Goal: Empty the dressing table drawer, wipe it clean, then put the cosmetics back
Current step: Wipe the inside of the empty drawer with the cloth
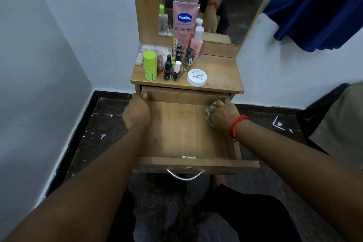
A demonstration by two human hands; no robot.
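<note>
Drawer (182, 131) pulled fully out, bare inside, metal handle (185, 176) nearest the camera. Wipe step judged under way; refill not yet begun.

Right hand (224, 115) at the drawer's back right corner, fingers closed round a bunched grey cloth (210, 111), cloth pressed to the drawer floor beside the right wall. Red thread (236, 125) on that wrist. Cloth: soft, light, crumples easily; best kept balled in the palm so it reaches into corners.

Left hand (137, 112) curled over the drawer's left wall near the back, gripping it, apparently steadying.

Further back, on the surface (222, 72), cosmetics clustered at left: lime-green stick (149, 68), small nail polish bottles (172, 70), white round tub (197, 77) marked nail polish, clear plastic case (155, 51), pink bottle (197, 42), tall pink Vaseline tube (185, 23) leaning against the mirror (245, 2).

Polish bottles probably glass: small, smooth, tippy, fragile; take by the cap or body one at a time. Tube soft and light, grip mid-body. Tub light, rigid, pinch across the lid rim.
</note>
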